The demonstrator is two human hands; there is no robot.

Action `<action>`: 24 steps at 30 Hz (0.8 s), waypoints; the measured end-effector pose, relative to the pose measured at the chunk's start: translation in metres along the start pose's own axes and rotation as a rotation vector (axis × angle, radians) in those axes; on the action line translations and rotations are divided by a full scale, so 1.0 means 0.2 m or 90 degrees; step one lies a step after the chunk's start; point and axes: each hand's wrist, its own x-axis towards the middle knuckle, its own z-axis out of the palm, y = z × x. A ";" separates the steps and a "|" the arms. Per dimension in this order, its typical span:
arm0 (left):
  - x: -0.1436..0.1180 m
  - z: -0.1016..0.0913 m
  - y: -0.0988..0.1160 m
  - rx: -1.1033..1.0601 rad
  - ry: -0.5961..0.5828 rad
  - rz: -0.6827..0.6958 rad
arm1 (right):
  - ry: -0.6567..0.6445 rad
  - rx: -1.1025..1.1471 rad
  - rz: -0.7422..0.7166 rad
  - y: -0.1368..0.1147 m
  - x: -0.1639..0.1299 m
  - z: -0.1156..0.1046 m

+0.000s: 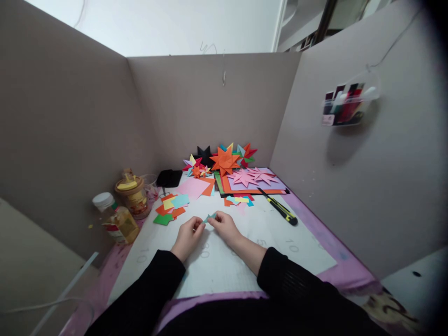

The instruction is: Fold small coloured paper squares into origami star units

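Between my two hands is a small light-blue piece of folded paper (209, 218), held just above the white sheet (224, 268). My left hand (189, 235) pinches its left end with thumb and fingers. The right end sits in the closed fingers of my right hand (226, 227). Fingers cover part of the paper, so its full shape is hidden. Left of my hands lie loose paper squares (171, 207) in orange, yellow, blue and green. Small paper strips (240, 200) lie beyond my right hand.
Folded paper stars (225, 161) stand at the back, with pink stars (243, 177) on stacked coloured sheets (257, 191). A black-and-yellow box cutter (280, 208) lies at right. A bottle (121, 221) and a lidded jar (135, 196) stand left. Grey panels (217, 98) enclose three sides.
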 end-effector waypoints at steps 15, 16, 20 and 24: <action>0.00 -0.02 0.01 0.045 -0.015 0.050 | -0.063 -0.007 -0.011 -0.03 -0.02 0.01; -0.01 -0.02 0.01 0.049 -0.018 0.052 | -0.065 -0.015 -0.012 -0.03 -0.02 0.01; -0.01 -0.02 0.01 0.061 -0.023 0.061 | -0.066 -0.035 -0.021 -0.02 -0.01 0.01; 0.00 -0.02 0.01 0.063 -0.015 0.059 | -0.060 -0.034 -0.018 -0.02 -0.01 0.02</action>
